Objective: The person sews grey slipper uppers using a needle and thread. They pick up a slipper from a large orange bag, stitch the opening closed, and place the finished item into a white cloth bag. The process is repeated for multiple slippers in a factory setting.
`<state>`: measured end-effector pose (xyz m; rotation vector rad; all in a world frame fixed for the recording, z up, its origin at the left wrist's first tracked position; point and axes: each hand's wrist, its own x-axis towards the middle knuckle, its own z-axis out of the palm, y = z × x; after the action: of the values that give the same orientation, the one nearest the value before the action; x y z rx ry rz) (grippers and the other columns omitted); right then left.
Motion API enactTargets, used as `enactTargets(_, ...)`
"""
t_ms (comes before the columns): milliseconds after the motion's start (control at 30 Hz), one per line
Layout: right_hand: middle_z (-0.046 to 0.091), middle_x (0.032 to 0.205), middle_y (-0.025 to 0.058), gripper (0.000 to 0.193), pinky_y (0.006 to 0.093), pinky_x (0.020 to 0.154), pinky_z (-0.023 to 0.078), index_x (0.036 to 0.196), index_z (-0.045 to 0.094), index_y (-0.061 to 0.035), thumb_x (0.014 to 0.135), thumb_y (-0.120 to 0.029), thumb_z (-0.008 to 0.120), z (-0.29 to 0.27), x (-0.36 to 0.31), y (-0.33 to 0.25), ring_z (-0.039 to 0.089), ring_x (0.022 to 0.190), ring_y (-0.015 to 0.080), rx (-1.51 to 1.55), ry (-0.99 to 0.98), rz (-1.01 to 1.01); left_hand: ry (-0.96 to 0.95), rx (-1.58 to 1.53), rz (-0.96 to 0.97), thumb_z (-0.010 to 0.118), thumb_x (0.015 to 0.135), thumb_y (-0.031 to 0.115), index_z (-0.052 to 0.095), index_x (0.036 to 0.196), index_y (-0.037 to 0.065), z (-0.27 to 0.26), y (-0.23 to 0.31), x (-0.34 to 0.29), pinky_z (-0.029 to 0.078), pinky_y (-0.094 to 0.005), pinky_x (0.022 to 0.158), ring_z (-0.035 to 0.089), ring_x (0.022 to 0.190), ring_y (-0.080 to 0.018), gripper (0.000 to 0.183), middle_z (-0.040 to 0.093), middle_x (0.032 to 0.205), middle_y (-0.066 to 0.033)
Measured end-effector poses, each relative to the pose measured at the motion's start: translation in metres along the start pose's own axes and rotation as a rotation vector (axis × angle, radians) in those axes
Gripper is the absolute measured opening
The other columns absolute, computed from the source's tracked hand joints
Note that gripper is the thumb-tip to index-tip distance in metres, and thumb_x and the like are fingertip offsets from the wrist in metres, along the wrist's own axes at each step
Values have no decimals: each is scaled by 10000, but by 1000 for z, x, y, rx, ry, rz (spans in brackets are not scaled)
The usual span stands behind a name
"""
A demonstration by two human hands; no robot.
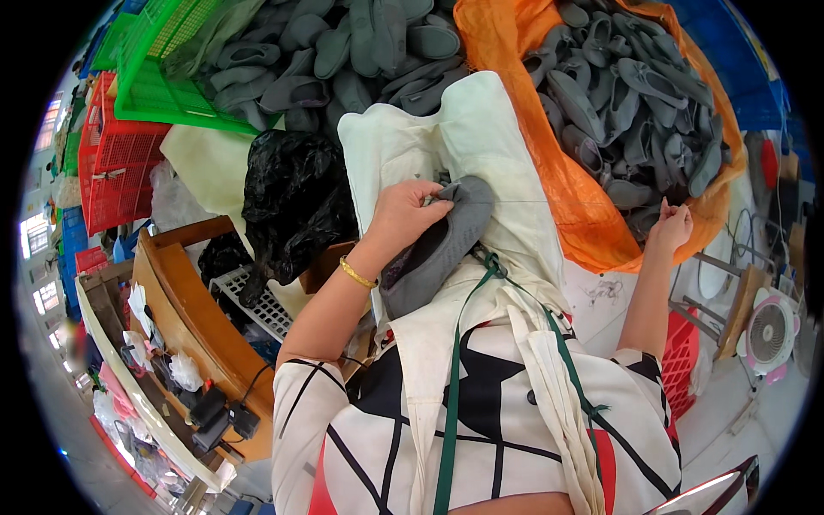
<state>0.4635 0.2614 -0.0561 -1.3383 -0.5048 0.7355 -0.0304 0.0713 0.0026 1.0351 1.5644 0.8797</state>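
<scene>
Over my lap, my left hand (403, 215) is closed on the upper edge of a grey slip-on shoe (442, 253), thumb and fingers pinching near its opening. The shoe lies tilted on a cream cloth apron (493, 142) spread across my knees. A thin dark thread (549, 202) runs taut from the shoe to the right. At its far end my right hand (671, 228) is raised, fingertips pinched on the thread; whether a needle is there is too small to tell.
An orange sack (571, 210) full of grey shoes stands ahead right. More grey shoes (365, 43) are heaped ahead, beside a green basket (163, 73). Left are a black plastic bag (292, 197) and a wooden table (202, 326). A fan (768, 330) stands right.
</scene>
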Motion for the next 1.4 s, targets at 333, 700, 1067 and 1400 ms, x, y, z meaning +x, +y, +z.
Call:
enactTargets(333, 634, 835, 98, 267, 296, 705, 532, 850, 605, 20, 971, -212, 556, -93, 63, -34, 614, 742, 161, -716, 284, -330, 64, 192, 161, 744, 761, 101, 686, 905, 4, 0, -2, 1, 432, -254, 690, 516, 784, -126, 183, 575, 1027, -44)
enactTargets(700, 637, 977, 64, 187, 295, 804, 496, 1094, 644, -36, 911, -65, 613, 81, -194, -22, 623, 900, 172, -650, -1176, -332, 125, 136, 153, 722, 868, 123, 696, 1007, 14, -8, 9, -8, 446, -224, 686, 507, 765, -60, 179, 611, 966, 0)
enactTargets(1067, 544, 750, 91, 142, 396, 633, 464, 846, 634, -82, 768, -126, 744, 109, -295, -44, 559, 715, 295, -464, -1490, -804, -95, -93, -295, 691, 909, 235, 718, 819, -10, 15, 45, -28, 448, -242, 596, 550, 631, -75, 263, 677, 747, -37)
enactTargets(1400, 600, 774, 111, 106, 394, 609, 485, 966, 628, -77, 871, -118, 646, 133, -294, -40, 619, 747, 297, -525, -1506, -502, -189, -882, -500, 654, 915, 149, 624, 879, 71, -9, 19, -23, 422, -227, 463, 526, 555, -72, 91, 654, 739, -23)
